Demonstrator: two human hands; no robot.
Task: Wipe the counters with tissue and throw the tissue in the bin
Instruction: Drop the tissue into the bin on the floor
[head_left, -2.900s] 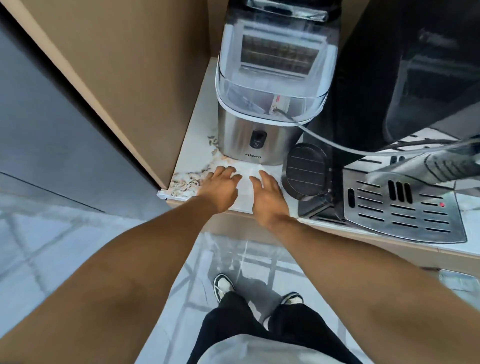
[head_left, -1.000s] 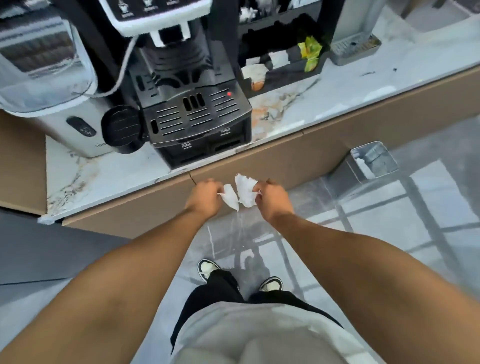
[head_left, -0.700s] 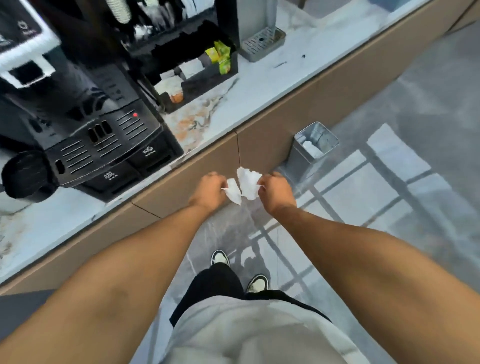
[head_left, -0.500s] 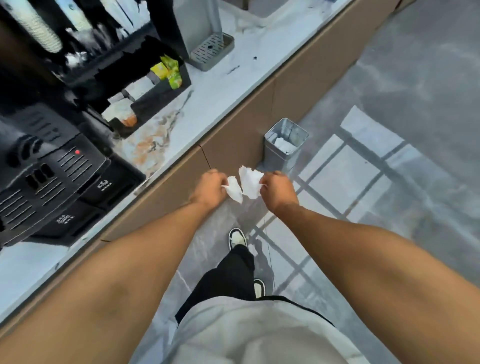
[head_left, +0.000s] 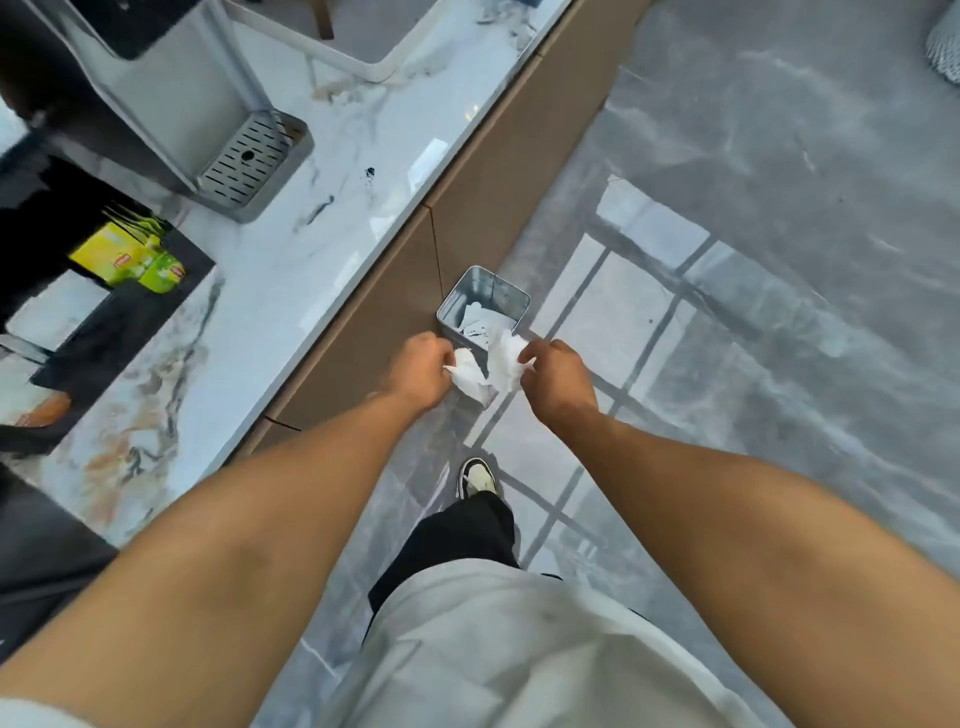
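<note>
A crumpled white tissue (head_left: 488, 370) is held between both hands over the floor. My left hand (head_left: 420, 368) grips its left part and my right hand (head_left: 558, 375) grips its right part. Just beyond the hands a small square metal bin (head_left: 483, 308) stands on the floor against the brown cabinet front, with white paper inside it. The tissue's upper edge overlaps the bin's near rim in the view. The white marble counter (head_left: 291, 260) runs along the left.
On the counter sit a metal drip tray (head_left: 249, 166), a black organiser with green tea packets (head_left: 140, 254) and a white tray (head_left: 358, 47). Brown cabinet fronts (head_left: 467, 218) drop to a glossy grey tiled floor (head_left: 753, 260). My shoe (head_left: 477, 476) is below the hands.
The hands left the counter by the ice maker holding the crumpled tissue. The view has swung right along the counter, and the bin is now directly beyond the hands.
</note>
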